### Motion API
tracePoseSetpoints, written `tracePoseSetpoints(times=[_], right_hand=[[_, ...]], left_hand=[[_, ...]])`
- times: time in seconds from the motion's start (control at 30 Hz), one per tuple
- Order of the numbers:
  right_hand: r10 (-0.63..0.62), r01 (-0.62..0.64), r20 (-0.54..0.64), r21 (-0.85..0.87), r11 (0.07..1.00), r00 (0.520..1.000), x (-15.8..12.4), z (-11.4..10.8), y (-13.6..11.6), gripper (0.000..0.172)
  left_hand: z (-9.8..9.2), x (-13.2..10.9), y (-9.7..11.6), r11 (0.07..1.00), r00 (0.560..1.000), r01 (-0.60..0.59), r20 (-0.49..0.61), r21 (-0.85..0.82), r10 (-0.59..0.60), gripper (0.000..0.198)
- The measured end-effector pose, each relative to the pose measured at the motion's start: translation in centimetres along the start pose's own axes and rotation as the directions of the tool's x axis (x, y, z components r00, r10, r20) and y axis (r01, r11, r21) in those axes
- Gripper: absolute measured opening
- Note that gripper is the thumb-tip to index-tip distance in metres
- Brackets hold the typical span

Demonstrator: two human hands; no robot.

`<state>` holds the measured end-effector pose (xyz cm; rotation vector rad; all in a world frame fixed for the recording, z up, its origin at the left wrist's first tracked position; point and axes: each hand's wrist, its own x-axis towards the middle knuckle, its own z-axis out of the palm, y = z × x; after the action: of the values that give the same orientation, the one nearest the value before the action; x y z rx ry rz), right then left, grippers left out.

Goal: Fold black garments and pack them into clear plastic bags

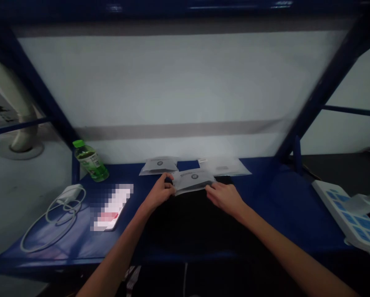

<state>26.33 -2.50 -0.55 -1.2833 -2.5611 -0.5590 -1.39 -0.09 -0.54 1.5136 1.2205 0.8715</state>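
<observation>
- Holding a flat grey packet (193, 181) between both hands, just above a black cloth (197, 222) at the front of a blue steel shelf (249, 198).
- The packet is matte grey and slightly creased, with a round dark emblem and small lettering too blurred to read.
- The left hand (159, 192) pinches the packet's left edge, with fingers and thumb closed on it.
- The right hand (225, 199) meets the lower right edge with its fingertips. Whether they are clamped or only touching is hard to make out.
- Just behind the held packet lies a second grey packet (159, 166) with the same emblem. Beside that lies a clear plastic sleeve (223, 167), its contents faint.
- To the left stand a green-capped drink bottle (90, 161), lying tilted, and a white charger with a looped cable (69, 194).
- Between them and the left hand lies a phone-shaped object (112, 206), pixelated and unreadable.
- At the right edge, a white-and-blue object (345, 214) is cut off by the frame, and what it is cannot be told.
</observation>
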Motion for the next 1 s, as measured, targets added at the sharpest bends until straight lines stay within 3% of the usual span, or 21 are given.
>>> tracePoseSetpoints(times=[0.2,0.3,0.37,0.47,0.57,0.63,0.77,0.87,0.93,1.0], right_hand=[[0.031,-0.032,-0.023,-0.033,0.999,0.999,-2.1,0.8,2.2,0.013],[0.011,-0.012,-0.040,-0.024,1.000,0.999,-2.9,1.3,2.8,0.011],[-0.003,0.003,-0.061,0.011,1.000,0.998,-3.3,1.4,2.9,0.011],[-0.001,0.007,-0.094,0.069,0.998,0.996,-3.6,0.9,2.6,0.013],[0.006,0.006,-0.105,0.111,0.994,0.994,-3.7,0.1,1.9,0.016],[0.007,0.007,-0.096,0.149,0.989,0.995,-3.8,-0.3,1.3,0.018],[0.074,-0.053,-0.077,0.246,0.968,0.994,-4.3,-0.5,0.0,0.022],[0.245,-0.209,-0.079,0.312,0.927,0.966,-5.0,-0.5,-0.5,0.035],[0.299,-0.255,-0.071,0.363,0.896,0.952,-5.5,-0.6,-0.7,0.046],[0.274,-0.230,-0.051,0.411,0.882,0.960,-6.0,-0.6,-0.8,0.049]], left_hand=[[-1.1,-0.4,0.7,0.995,1.000,-0.008,-0.003,0.095,0.008,0.038],[-1.8,-0.7,0.9,0.952,0.998,-0.016,0.070,0.307,-0.006,0.028],[-1.7,-1.0,1.3,0.869,0.998,-0.065,0.031,0.491,0.057,0.019],[-0.4,-1.8,2.4,0.714,0.954,-0.169,-0.069,0.679,0.292,0.016],[2.1,-2.4,3.3,0.570,0.877,-0.371,0.073,0.733,0.476,0.038],[3.8,-2.2,3.2,0.491,0.852,-0.438,0.173,0.753,0.494,0.058],[6.1,-1.5,2.1,0.464,0.896,-0.370,0.177,0.805,0.407,0.071],[5.6,-1.6,2.3,0.494,0.901,-0.362,0.161,0.790,0.403,0.067],[4.3,-1.9,3.1,0.516,0.873,-0.398,0.140,0.759,0.467,0.069],[2.3,-1.6,4.2,0.505,0.828,-0.431,0.106,0.747,0.551,0.072]])
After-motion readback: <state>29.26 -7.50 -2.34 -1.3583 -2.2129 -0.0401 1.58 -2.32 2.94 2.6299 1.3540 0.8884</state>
